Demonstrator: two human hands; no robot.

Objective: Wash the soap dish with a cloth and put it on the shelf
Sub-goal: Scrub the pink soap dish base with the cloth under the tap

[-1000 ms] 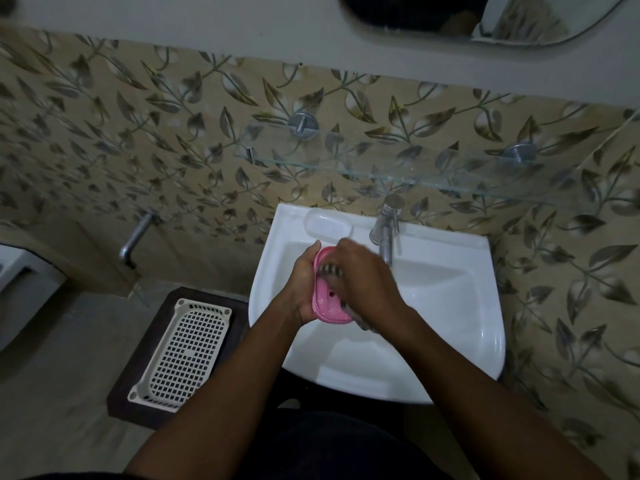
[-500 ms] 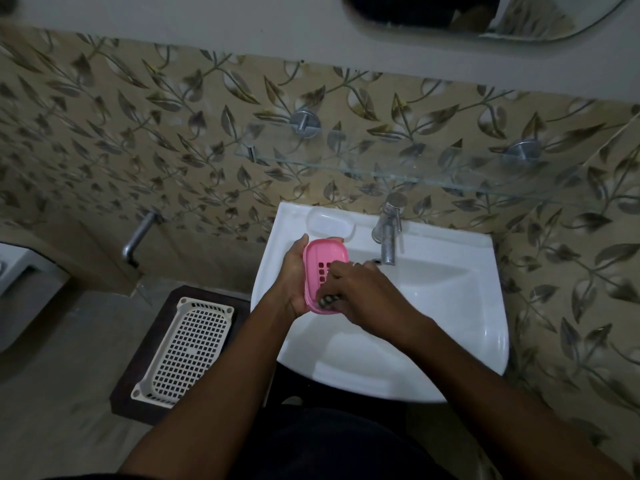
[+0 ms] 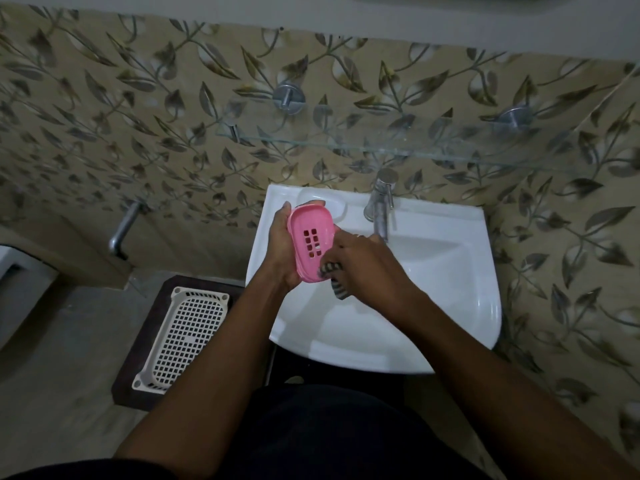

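Hands press a striped cloth against the slotted pink soap dish.

The person's two forearms are bare, with no sleeves reaching them. The left hand and right hand wear nothing. The clothing below is dark.

Free room is left above the glass shelf; the tap stands just beside the right hand.
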